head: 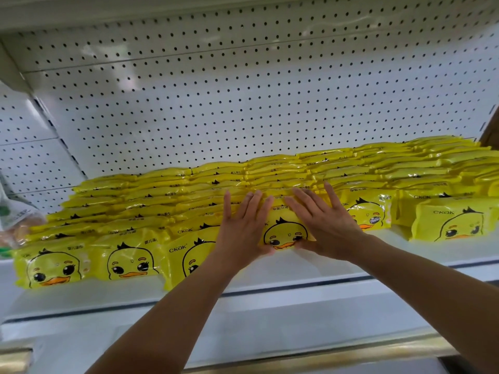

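A yellow duck-face wipes pack (285,233) stands in the front row of a white shelf (297,276), at the middle. My left hand (241,230) lies on its left side, fingers straight and spread over the top, thumb hooked under the lower edge. My right hand (324,220) mirrors it on the right side, thumb tucked under the pack's bottom corner. The pack is held between both hands, level with its neighbours.
Several rows of identical yellow packs (129,263) fill the shelf back to the white pegboard wall (243,103). One pack (456,222) stands forward at the right. A clear bag (16,220) sits at the far left. The shelf's front lip (270,292) runs below my forearms.
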`<state>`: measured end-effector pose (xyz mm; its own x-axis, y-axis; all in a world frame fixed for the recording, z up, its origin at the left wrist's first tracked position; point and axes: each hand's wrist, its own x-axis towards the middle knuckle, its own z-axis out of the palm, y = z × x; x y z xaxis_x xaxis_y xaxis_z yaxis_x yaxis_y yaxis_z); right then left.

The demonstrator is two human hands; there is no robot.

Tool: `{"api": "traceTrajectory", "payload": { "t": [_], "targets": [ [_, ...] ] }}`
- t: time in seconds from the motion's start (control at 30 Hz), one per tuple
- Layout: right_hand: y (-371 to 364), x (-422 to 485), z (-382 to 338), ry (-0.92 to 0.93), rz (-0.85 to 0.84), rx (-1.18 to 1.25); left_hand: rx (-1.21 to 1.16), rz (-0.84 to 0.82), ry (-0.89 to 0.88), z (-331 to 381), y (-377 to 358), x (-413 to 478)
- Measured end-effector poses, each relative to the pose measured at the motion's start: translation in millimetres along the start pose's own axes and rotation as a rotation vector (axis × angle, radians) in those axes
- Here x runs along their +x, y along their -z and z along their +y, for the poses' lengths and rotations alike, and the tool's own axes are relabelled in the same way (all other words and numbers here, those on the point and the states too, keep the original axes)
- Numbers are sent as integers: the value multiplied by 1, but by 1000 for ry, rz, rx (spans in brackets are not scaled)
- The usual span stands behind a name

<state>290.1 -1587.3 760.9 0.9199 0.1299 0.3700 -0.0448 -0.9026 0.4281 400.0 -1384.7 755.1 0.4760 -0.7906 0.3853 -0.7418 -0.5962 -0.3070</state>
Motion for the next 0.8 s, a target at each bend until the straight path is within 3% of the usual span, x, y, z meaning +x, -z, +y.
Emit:
{"api": "traceTrajectory", "payload": {
  "t": [0.2,0.47,0.8],
  "targets": [
    [14,0,-11,-46,-37,24,-24,-12,63,-11,21,-23],
    [33,-2,-52,7,46,115,5,30,162,-51,32,-98],
    [45,21,-105,115,98,150,192,94,108,-86,29,-124]
  ]
}}
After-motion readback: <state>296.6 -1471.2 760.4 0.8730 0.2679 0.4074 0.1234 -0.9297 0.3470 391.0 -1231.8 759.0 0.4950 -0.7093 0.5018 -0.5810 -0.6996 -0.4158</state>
